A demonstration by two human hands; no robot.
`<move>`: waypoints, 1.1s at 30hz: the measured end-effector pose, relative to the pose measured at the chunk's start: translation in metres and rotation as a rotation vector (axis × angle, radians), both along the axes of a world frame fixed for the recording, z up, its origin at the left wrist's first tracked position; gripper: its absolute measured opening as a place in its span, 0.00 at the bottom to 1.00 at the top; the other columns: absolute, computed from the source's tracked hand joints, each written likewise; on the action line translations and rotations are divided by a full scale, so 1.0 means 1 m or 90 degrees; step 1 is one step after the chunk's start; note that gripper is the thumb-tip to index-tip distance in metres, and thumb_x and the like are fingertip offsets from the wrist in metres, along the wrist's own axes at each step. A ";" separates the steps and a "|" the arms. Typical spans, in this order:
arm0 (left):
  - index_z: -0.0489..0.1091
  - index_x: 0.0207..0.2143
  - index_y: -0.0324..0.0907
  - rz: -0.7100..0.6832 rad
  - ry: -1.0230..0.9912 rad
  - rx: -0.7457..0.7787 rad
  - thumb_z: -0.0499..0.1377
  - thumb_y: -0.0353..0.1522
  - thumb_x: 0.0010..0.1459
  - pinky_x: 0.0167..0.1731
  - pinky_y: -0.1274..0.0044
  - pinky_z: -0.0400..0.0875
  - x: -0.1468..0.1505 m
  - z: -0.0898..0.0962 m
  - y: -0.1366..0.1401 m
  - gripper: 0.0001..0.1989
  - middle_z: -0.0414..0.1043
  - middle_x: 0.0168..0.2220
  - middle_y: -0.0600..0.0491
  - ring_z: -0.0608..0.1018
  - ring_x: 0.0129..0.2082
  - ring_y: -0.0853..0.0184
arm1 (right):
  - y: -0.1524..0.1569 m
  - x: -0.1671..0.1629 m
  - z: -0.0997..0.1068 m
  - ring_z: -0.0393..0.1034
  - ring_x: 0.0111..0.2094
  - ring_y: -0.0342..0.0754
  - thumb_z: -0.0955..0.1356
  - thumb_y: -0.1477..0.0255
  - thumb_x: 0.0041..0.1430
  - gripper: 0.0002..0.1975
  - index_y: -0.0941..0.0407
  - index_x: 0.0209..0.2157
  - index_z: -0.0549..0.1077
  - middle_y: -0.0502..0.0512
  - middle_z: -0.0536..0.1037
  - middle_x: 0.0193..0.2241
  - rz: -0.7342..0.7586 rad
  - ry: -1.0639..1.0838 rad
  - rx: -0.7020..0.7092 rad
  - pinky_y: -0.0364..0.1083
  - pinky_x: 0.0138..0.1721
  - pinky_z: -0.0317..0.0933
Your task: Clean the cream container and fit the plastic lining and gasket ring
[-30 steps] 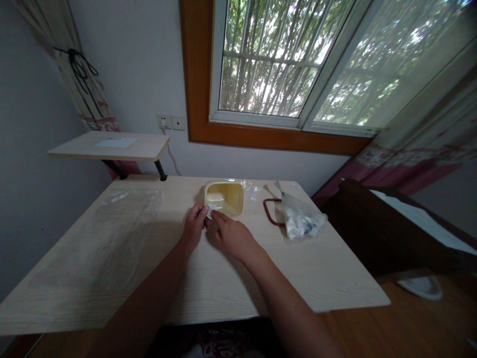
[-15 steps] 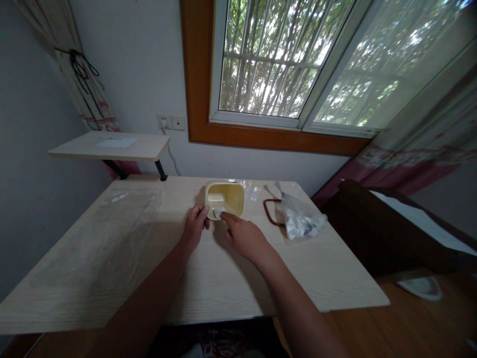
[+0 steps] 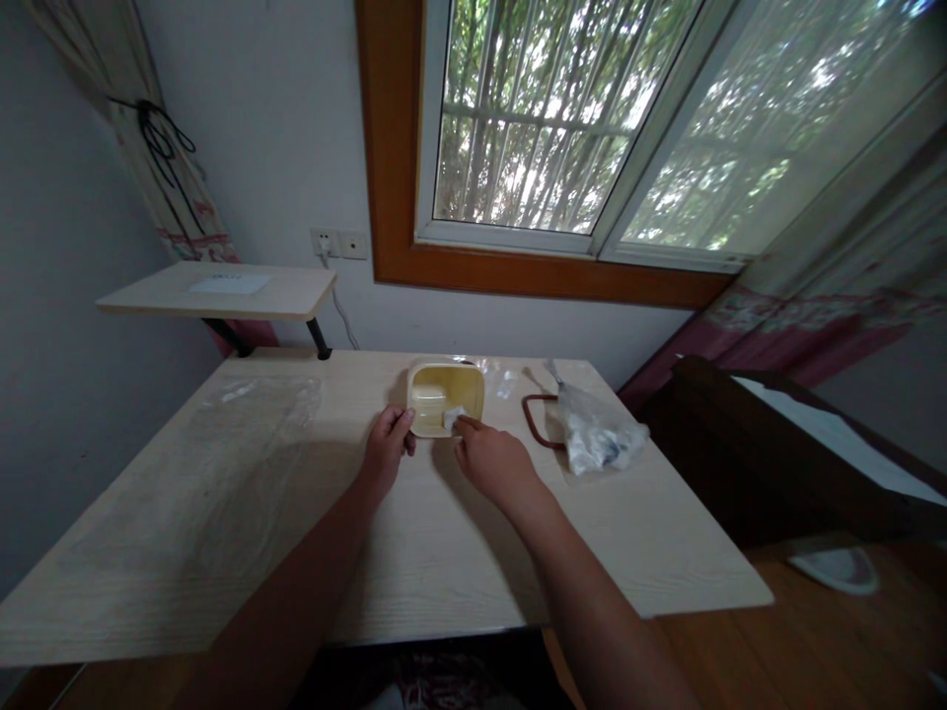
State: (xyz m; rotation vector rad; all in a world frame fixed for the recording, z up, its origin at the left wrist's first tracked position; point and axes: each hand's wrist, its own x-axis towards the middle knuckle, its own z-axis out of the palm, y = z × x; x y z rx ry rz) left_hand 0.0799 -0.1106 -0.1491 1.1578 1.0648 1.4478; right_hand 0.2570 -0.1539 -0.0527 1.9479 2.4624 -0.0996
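A pale yellow plastic container (image 3: 473, 383) is tilted so its open mouth faces me, near the back of the table. My left hand (image 3: 386, 446) grips its lower left corner, thumb over the rim. In my right hand (image 3: 489, 456) is a small piece of white tissue (image 3: 453, 418), pinched at the fingertips and pressed against the inside of the container near its lower rim. The fingertips are partly covered by the tissue and too small to make out fully.
To the right lies a clear plastic bag (image 3: 603, 434) with whitish contents, beside a brown handle-like loop (image 3: 530, 419). A clear plastic sheet (image 3: 252, 463) covers part of the wooden table (image 3: 444, 572) on the left. A raised shelf (image 3: 163, 288) stands at the back left.
My right hand has slid a little to the right, carrying the tissue along the container's inside. My left hand and the container stay in place.
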 end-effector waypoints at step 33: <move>0.62 0.29 0.43 -0.012 -0.011 -0.010 0.60 0.49 0.61 0.19 0.80 0.57 -0.001 -0.005 0.003 0.20 0.64 0.17 0.61 0.66 0.16 0.74 | 0.062 -0.047 0.004 0.77 0.49 0.61 0.62 0.73 0.68 0.18 0.65 0.49 0.79 0.78 0.79 0.48 0.041 -0.108 -0.109 0.53 0.47 0.71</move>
